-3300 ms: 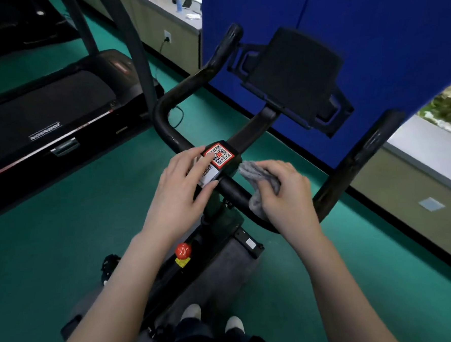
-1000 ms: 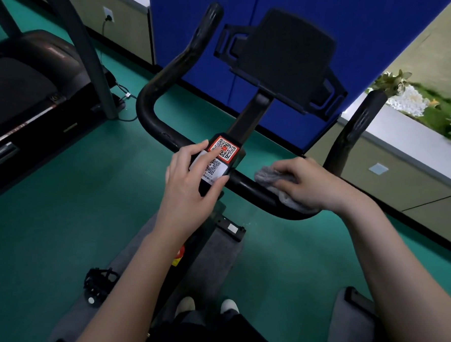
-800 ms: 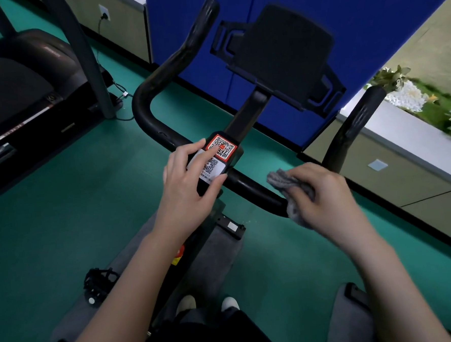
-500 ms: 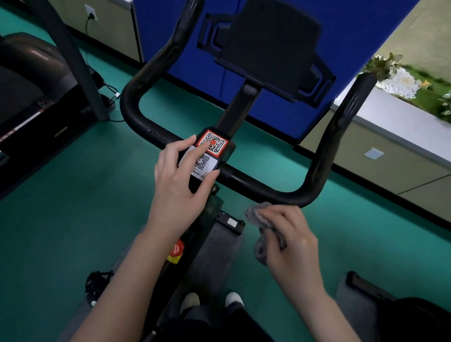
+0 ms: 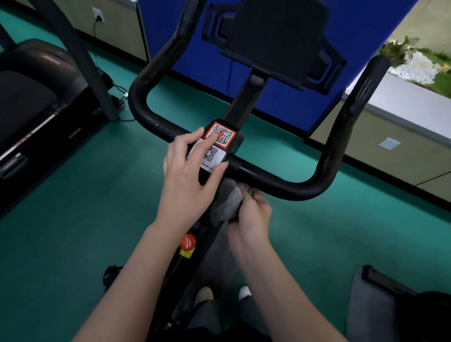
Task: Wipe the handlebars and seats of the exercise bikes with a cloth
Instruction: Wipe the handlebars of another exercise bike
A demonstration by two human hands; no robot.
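Since half a second ago the right hand (image 5: 251,217) has shifted left, from under the right stretch of the bar to just below the centre block (image 5: 237,141), close to the left thumb; the left hand (image 5: 189,178) has stayed on the block. Right fingers (image 5: 257,196) curl round the grey cloth (image 5: 230,201), bunched and fuzzy, pressed against the near underside of the handlebars (image 5: 286,185) where they meet the stem. Left fingers (image 5: 194,139) lie straight and spread over the block, index tip on the red-bordered QR sticker (image 5: 223,134), thumb along the block's right edge, gripping nothing. White QR label (image 5: 210,156) just below the red one, partly under the hand. Floor (image 5: 63,212) is smooth teal-green sheet. Black treadmill (image 5: 17,104) at left, a cable dropping from a wall socket (image 5: 97,16) beside it. Blue partition (image 5: 368,16) behind the bike; low beige cabinets (image 5: 375,138) with a pale top at right, white flowers (image 5: 418,65) and greenery on it. Grey mat (image 5: 370,310) at lower right, two light shoe toes (image 5: 204,293) at bottom. Handlebars are a black, glossy, rounded tube bent into a wide U, both ends rising away from the person. Flat black tablet holder (image 5: 276,27) on a stalk above the centre. Round red knob (image 5: 187,241) with a yellow tag on the exercise bike (image 5: 196,265) frame below the hands.
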